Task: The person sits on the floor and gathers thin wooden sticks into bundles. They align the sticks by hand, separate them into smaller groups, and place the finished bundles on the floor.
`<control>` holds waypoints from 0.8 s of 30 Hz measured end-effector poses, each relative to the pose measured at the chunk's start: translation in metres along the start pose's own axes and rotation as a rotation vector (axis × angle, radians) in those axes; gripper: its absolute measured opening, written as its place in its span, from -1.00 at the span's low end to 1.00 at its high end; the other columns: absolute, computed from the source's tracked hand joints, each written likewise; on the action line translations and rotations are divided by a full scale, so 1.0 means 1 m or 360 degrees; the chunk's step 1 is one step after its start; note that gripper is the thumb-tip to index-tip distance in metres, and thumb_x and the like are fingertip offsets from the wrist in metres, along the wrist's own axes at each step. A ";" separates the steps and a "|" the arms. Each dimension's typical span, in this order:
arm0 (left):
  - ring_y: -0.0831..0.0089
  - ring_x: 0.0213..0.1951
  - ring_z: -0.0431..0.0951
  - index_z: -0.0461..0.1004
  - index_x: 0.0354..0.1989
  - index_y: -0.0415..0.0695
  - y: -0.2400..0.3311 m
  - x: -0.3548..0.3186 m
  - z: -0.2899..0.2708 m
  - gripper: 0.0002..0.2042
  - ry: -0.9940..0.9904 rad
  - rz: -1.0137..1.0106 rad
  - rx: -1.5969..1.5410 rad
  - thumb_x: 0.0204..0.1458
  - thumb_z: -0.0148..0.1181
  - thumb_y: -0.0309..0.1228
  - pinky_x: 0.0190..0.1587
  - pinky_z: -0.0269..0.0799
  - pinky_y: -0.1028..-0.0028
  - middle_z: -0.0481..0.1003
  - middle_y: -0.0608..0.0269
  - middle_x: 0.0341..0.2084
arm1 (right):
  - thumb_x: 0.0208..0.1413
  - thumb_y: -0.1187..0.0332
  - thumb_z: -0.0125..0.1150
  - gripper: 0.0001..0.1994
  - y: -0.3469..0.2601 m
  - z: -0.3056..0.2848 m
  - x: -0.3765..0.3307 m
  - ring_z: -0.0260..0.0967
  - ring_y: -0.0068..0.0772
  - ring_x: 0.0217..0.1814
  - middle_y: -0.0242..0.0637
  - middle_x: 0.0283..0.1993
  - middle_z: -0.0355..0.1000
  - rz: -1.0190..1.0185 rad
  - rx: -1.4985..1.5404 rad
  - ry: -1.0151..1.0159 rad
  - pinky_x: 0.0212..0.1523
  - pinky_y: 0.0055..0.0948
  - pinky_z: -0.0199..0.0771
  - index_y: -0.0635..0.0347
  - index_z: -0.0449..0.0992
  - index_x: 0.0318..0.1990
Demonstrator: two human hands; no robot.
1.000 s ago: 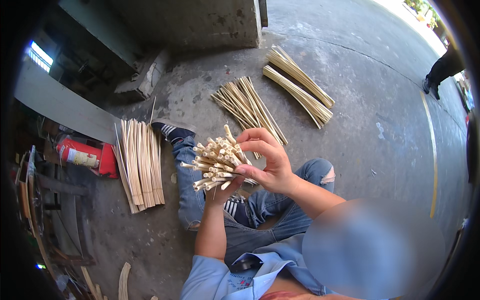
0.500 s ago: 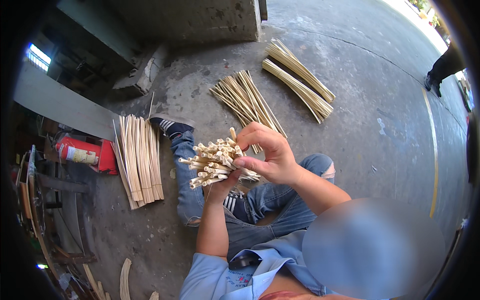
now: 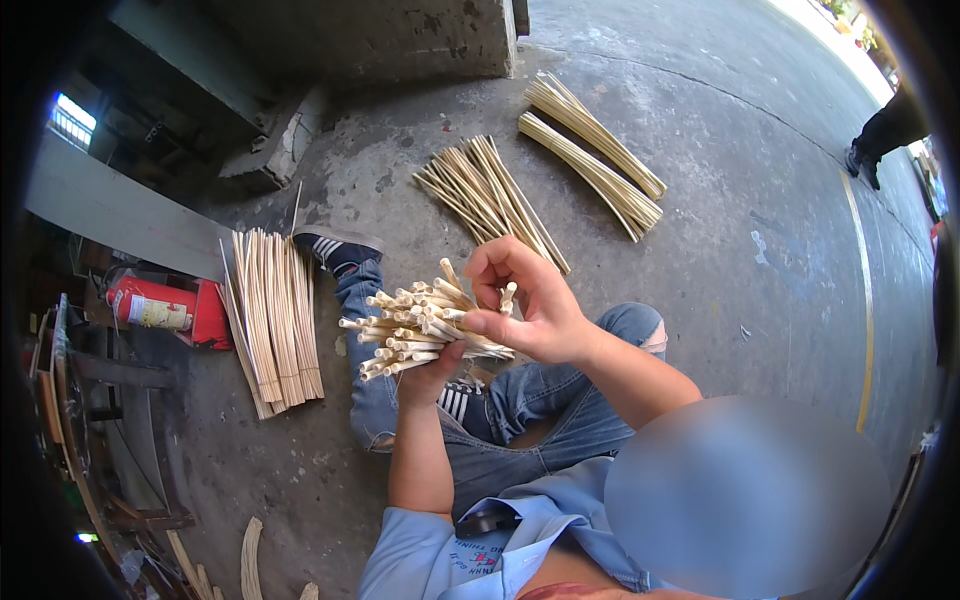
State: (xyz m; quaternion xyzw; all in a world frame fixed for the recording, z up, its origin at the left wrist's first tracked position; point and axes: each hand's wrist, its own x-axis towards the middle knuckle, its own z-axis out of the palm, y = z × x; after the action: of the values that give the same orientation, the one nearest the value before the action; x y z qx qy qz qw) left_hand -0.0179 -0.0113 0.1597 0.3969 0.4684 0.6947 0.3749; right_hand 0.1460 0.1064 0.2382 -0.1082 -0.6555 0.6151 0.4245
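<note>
My left hand (image 3: 433, 375) is wrapped round the underside of a bundle of pale rattan sticks (image 3: 415, 325), held in front of my crossed legs. The cut round ends fan out toward the left, and the ends differ in how far they stick out. My right hand (image 3: 530, 310) is at the bundle's right side, its fingers curled. Between its thumb and fingers shows the pale end of a rattan stick (image 3: 508, 298); the rest of that stick is hidden by the hand and bundle.
Ahead on the concrete floor lie a loose pile of sticks (image 3: 497, 200) and two neat bundles (image 3: 590, 175). More bundles (image 3: 275, 320) lean at the left beside a red fire extinguisher (image 3: 155, 303). Beyond, at the far right, a person's dark trouser leg (image 3: 885, 130) shows.
The bundle has shifted slightly left and tilted. My right hand's fingers have drawn back a little from its ends, and a stick end now shows within them.
</note>
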 end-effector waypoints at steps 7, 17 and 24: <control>0.37 0.11 0.50 0.29 0.28 -0.21 -0.001 0.002 -0.006 -0.24 0.0004 -0.0010 0.0196 -0.05 0.57 -0.20 0.22 0.39 0.33 0.47 0.20 0.10 | -0.01 0.24 0.57 -0.60 -0.003 0.004 0.004 0.18 -0.65 -0.39 -0.50 -0.39 0.28 -0.0008 -0.0345 0.0001 -0.36 -0.54 0.24 0.21 0.57 -0.08; 0.36 0.12 0.49 0.31 0.27 -0.21 0.005 0.005 -0.003 -0.24 -0.0032 -0.0075 0.0014 -0.06 0.58 -0.17 0.21 0.40 0.32 0.47 0.19 0.10 | 0.05 0.25 0.53 -0.64 0.000 0.001 0.007 0.22 -0.66 -0.37 -0.48 -0.37 0.33 0.0057 -0.0245 -0.0054 -0.34 -0.54 0.27 0.23 0.58 -0.08; 0.34 0.12 0.49 0.29 0.27 -0.24 0.001 0.004 -0.011 -0.21 0.0047 0.0014 0.0176 -0.05 0.55 -0.12 0.21 0.39 0.31 0.46 0.16 0.11 | 0.07 0.26 0.53 -0.64 0.018 0.005 -0.005 0.30 -0.65 -0.39 -0.45 -0.40 0.39 -0.0089 0.0059 0.0126 -0.33 -0.56 0.34 0.25 0.55 -0.10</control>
State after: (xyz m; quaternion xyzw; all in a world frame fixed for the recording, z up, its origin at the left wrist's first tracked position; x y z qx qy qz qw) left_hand -0.0299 -0.0115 0.1586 0.4086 0.5099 0.6751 0.3424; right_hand 0.1386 0.1036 0.2210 -0.1063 -0.6295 0.6102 0.4691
